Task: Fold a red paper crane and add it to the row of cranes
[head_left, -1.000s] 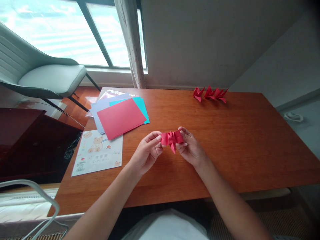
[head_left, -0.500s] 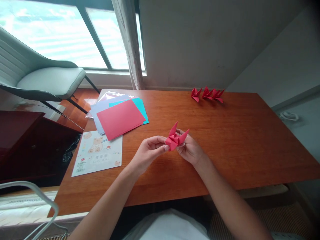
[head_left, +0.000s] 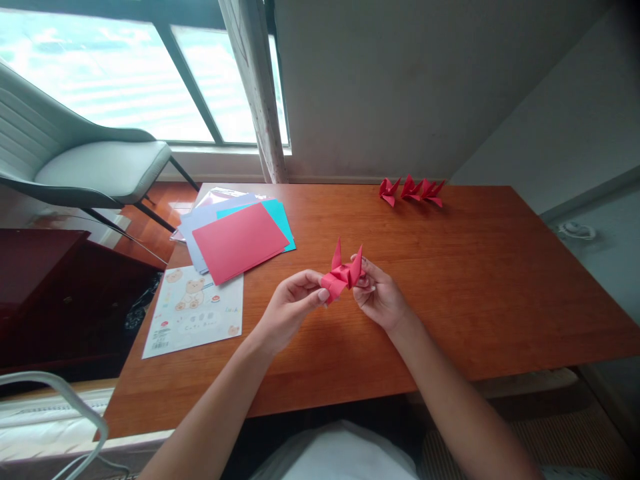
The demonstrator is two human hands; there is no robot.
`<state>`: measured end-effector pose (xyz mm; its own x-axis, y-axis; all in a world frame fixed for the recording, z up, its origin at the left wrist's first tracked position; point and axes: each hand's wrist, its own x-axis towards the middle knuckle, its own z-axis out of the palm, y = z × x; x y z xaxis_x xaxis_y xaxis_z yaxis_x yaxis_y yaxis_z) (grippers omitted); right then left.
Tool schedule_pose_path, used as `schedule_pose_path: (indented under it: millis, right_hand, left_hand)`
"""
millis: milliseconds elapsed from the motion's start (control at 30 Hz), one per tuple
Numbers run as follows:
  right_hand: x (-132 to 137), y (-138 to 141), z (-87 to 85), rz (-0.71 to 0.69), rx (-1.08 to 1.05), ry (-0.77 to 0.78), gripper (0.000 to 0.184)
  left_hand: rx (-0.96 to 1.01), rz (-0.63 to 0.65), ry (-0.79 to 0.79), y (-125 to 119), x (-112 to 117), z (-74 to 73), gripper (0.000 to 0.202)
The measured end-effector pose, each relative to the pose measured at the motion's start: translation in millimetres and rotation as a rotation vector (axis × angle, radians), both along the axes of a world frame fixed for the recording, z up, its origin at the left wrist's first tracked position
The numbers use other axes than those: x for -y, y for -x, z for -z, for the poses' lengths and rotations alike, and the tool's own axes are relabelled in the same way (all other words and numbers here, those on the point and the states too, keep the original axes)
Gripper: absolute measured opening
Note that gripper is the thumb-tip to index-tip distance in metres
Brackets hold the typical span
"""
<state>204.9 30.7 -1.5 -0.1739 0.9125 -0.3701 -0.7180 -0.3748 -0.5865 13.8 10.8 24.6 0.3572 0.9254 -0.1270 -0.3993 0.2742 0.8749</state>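
A red origami crane is held between my two hands above the middle of the table, its two narrow points standing upward. My left hand pinches its left wing between thumb and fingers. On the other side, my right hand grips its right part, with the fingers partly hidden behind the paper. Several finished-looking red paper cranes stand in a row at the table's far edge. To the left lies a stack of red paper sheets.
Under the red sheets are turquoise paper and pale lilac paper. A white sheet with bear drawings lies at the left of the wooden table. A grey chair stands by the window beyond the table's left end.
The crane has turned in my hands: its two points now stand more upright and its left wing spreads toward my left hand. The hands stay in nearly the same place.
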Motion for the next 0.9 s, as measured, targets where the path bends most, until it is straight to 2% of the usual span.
schedule_pose_path:
  millis: [133,267,333,600,733,900]
  right_hand:
    - [-2.5,-4.0,1.8,0.057,-0.002,-0.002,0.020]
    - [-3.5,-7.2,1.2,0.085,0.019,-0.068,0.021]
    - [-2.5,-6.8,-0.8,0.080,0.016,-0.089,0.023]
    - [2.2,-0.6,-6.6,0.065,-0.041,-0.016,0.031]
    - [1.8,-2.1,-2.6,0.104,-0.048,-0.046,0.032]
    - [2.8,-0.3,-0.5,0.072,-0.043,-0.098,0.030]
  left_hand:
    - [0.010,0.027,0.019,-0.2,1.1,-2.3,0.017]
    - [0.045,0.049,0.051,-1.1,2.0,-4.3,0.019]
    - [0.073,0.042,0.054,-1.5,2.2,-5.0,0.017]
    - [0.130,0.006,0.043,-0.3,1.7,-10.2,0.014]
    - [0.142,0.044,0.081,1.4,1.9,-9.7,0.017]
    - [0.146,0.095,0.060,2.8,2.4,-7.5,0.015]
